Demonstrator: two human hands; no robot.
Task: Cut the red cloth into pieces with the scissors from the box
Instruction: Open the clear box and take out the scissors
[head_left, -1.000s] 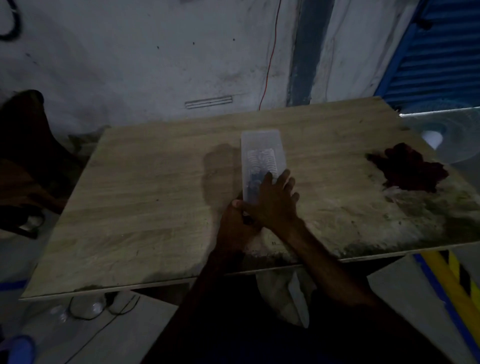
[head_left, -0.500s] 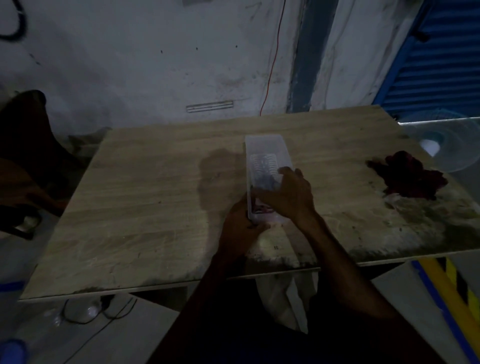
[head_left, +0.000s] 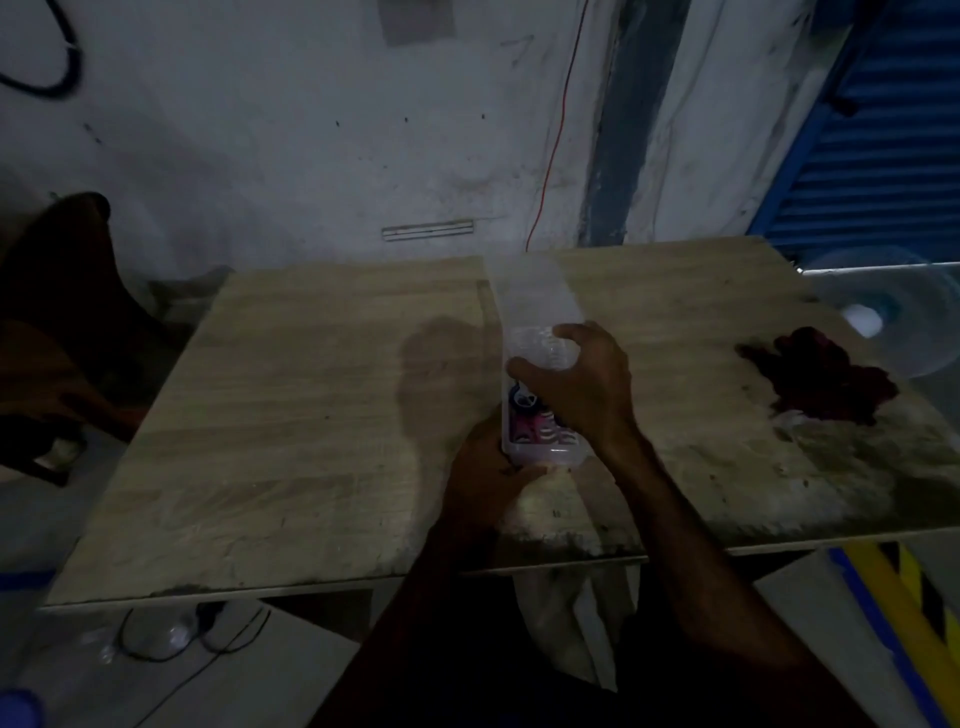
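A clear plastic box (head_left: 543, 452) stands on the wooden table (head_left: 311, 415) near its front edge. Pink and blue scissor handles (head_left: 524, 415) show inside it. My right hand (head_left: 582, 384) grips the translucent lid (head_left: 535, 291), which is raised and tilted up off the box. My left hand (head_left: 488, 473) holds the near end of the box from below left. The crumpled red cloth (head_left: 831, 379) lies at the right side of the table, well apart from both hands.
A fan (head_left: 883, 312) stands beyond the table's right edge. A dark chair (head_left: 62, 322) is at the left. Cables and clear objects (head_left: 166, 634) lie on the floor under the front edge. A wall is behind the table.
My right hand has slid up the box and lifted the lid, tilting its far end upward. The scissor handles inside are now uncovered. My left hand still holds the box's near end.
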